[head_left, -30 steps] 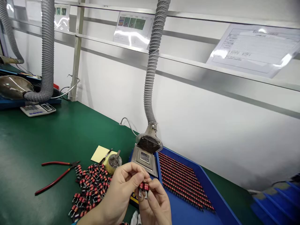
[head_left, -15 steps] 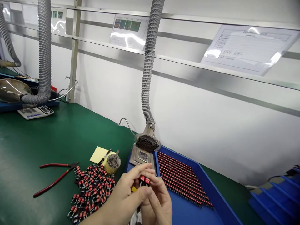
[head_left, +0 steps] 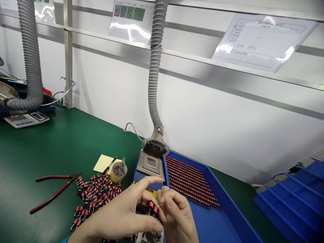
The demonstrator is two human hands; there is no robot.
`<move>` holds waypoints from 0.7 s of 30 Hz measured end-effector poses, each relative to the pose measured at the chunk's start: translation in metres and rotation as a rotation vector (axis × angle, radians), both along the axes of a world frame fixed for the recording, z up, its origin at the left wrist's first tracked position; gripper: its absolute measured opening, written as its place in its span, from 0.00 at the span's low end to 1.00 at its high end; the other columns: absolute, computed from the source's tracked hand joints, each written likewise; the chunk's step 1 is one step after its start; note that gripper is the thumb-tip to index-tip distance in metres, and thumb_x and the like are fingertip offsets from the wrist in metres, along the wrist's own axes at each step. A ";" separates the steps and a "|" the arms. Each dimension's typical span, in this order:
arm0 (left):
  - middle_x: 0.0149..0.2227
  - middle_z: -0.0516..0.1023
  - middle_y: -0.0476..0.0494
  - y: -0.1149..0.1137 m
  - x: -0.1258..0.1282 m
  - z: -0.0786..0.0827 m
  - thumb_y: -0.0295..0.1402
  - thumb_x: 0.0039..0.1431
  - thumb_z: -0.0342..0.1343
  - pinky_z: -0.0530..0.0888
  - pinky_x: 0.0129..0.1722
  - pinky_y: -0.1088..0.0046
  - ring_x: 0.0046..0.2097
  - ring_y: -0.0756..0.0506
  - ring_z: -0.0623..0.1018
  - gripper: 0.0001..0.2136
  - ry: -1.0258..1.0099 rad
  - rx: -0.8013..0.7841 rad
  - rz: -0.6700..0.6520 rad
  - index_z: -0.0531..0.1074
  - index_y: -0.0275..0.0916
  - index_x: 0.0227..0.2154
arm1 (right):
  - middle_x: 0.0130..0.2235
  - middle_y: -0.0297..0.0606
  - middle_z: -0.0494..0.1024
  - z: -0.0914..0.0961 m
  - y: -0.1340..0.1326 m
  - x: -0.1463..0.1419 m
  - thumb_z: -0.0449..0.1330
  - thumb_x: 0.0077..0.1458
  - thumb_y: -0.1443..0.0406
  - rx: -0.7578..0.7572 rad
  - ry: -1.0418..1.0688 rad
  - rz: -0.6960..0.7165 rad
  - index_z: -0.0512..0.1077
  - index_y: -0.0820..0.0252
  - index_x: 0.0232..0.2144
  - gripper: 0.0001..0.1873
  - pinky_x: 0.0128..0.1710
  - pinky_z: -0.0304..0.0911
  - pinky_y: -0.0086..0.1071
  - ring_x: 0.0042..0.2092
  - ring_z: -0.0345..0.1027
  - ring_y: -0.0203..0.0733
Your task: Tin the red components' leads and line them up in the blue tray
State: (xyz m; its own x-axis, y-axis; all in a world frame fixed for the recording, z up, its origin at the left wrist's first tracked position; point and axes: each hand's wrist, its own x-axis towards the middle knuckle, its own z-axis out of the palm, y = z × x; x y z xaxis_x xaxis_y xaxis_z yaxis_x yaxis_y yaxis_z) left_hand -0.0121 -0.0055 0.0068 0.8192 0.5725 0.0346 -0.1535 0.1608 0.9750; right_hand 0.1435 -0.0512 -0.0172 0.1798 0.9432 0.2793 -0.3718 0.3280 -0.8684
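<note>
My left hand (head_left: 121,211) holds a small red-and-black wire-wound part (head_left: 153,206), which looks like a coil, low among its fingers; the thumb and forefinger are spread apart. Against it, my right hand (head_left: 179,214) pinches a thin copper-coloured wire end (head_left: 160,205) at the part. To the left, a loose pile of similar red-and-black parts (head_left: 97,194) lies on the green mat. Many more stand in neat rows (head_left: 189,180) inside the blue tray (head_left: 210,221). Just beyond my hands is a metal solder pot (head_left: 151,163) on a blue base.
A grey extraction hose (head_left: 155,77) ends in a hood over the solder pot. Red-handled pliers (head_left: 57,193), a yellow notepad (head_left: 101,163), a pen (head_left: 110,164) and a tin of grey paste-like stuff (head_left: 118,172) lie left. Blue ribbed bins (head_left: 293,199) stand right.
The view has shifted slightly. My left thumb and forefinger have spread apart, and the coil sits lower and tilted. My right fingers have closed into a pinch on the wire end.
</note>
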 end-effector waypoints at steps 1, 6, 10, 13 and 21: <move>0.36 0.78 0.53 -0.001 -0.002 0.001 0.21 0.47 0.63 0.70 0.43 0.72 0.42 0.47 0.76 0.38 0.021 0.017 -0.017 0.59 0.47 0.61 | 0.20 0.29 0.60 0.002 0.000 0.003 0.67 0.53 0.57 -0.005 0.055 -0.017 0.74 0.57 0.20 0.14 0.22 0.53 0.27 0.22 0.53 0.32; 0.38 0.79 0.51 0.000 -0.007 0.001 0.25 0.50 0.64 0.72 0.42 0.71 0.41 0.47 0.77 0.35 -0.018 0.019 0.042 0.59 0.47 0.60 | 0.22 0.32 0.66 0.002 -0.005 0.018 0.66 0.54 0.56 0.038 -0.098 -0.189 0.79 0.55 0.26 0.10 0.27 0.60 0.29 0.26 0.62 0.35; 0.37 0.79 0.51 0.002 -0.006 -0.002 0.25 0.51 0.65 0.71 0.46 0.69 0.42 0.47 0.77 0.34 -0.052 0.045 0.088 0.60 0.48 0.59 | 0.26 0.35 0.70 -0.004 -0.002 0.013 0.65 0.55 0.55 0.023 -0.332 -0.053 0.82 0.53 0.34 0.11 0.30 0.63 0.30 0.29 0.65 0.36; 0.37 0.77 0.52 0.003 -0.006 -0.001 0.24 0.49 0.64 0.71 0.46 0.69 0.44 0.46 0.76 0.33 -0.017 0.039 0.079 0.62 0.49 0.59 | 0.24 0.32 0.67 -0.007 0.002 0.005 0.66 0.54 0.57 0.025 -0.219 0.018 0.82 0.51 0.31 0.07 0.24 0.61 0.27 0.25 0.62 0.33; 0.39 0.76 0.51 0.000 -0.009 -0.005 0.26 0.53 0.63 0.68 0.50 0.65 0.47 0.44 0.75 0.29 -0.023 0.116 0.101 0.64 0.50 0.58 | 0.23 0.33 0.70 -0.006 0.000 -0.007 0.69 0.50 0.56 -0.018 -0.179 -0.168 0.79 0.56 0.24 0.11 0.30 0.62 0.29 0.27 0.62 0.36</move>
